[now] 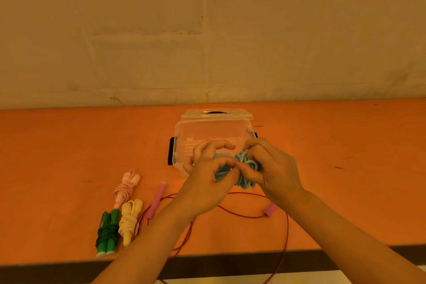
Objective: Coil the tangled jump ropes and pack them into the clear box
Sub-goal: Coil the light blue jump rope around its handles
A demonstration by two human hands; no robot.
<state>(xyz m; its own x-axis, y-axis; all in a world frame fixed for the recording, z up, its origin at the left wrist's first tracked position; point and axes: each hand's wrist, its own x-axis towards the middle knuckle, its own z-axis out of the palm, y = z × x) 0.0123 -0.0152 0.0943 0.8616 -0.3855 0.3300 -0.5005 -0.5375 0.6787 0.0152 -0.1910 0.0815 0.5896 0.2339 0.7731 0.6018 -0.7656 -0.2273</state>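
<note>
Blue cord is the job in hand: both hands work a bundle of the blue rope (244, 168) just above the near edge of the clear box (184, 136), which stands open at the middle of the orange worktop (69, 145) with its lid tipped back. The left hand (211, 177) curls its fingers round the left part of the bundle, thumb and forefinger pinching a strand; the right hand (272, 168) has its grip closed on the loops at the right side.

To do this well, I judge that the loops should be kept even and gathered in one hand while the other winds the loose end round the waist of the bundle, pulled snug so nothing springs open. Only then should it be lowered into the box, laid flat along one wall to leave room.

Three ropes already lie coiled on the worktop to the left: the pink rope (126, 185), the yellow rope (129, 219) and the green rope (107, 233), close together. The red rope (242, 214) lies loose under the forearms, its pink handles (156, 200) apart, and its cord hangs over the front edge; it looks to be the one left to coil.
</note>
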